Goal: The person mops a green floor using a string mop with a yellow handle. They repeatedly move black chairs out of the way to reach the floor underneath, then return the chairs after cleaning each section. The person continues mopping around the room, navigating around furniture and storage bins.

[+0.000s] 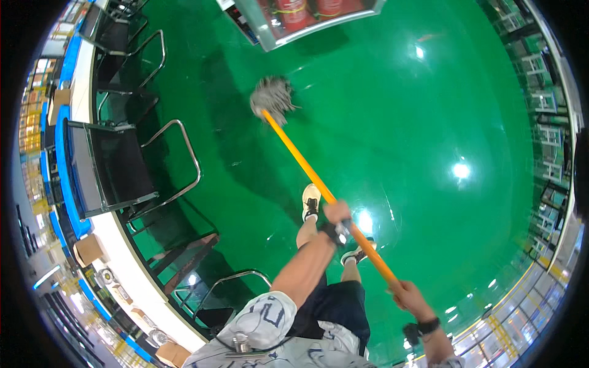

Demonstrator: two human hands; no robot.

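A string mop lies across the middle of the view, its grey head slightly blurred on the green floor ahead of me. From that head the yellow-orange mop handle runs slantwise back towards my right side. My left hand is wrapped around the handle at about its middle, with a dark band on the wrist. Closer to the handle's near end, my right hand has its fingers closed on it. My feet stand apart on either side of the handle, the left one farther forward.
Black chairs with curved metal legs line the left, beside a long white workbench with blue edging. A glass-fronted cabinet holding red extinguishers stands at the top. Several stools or racks line the far right edge of the green floor.
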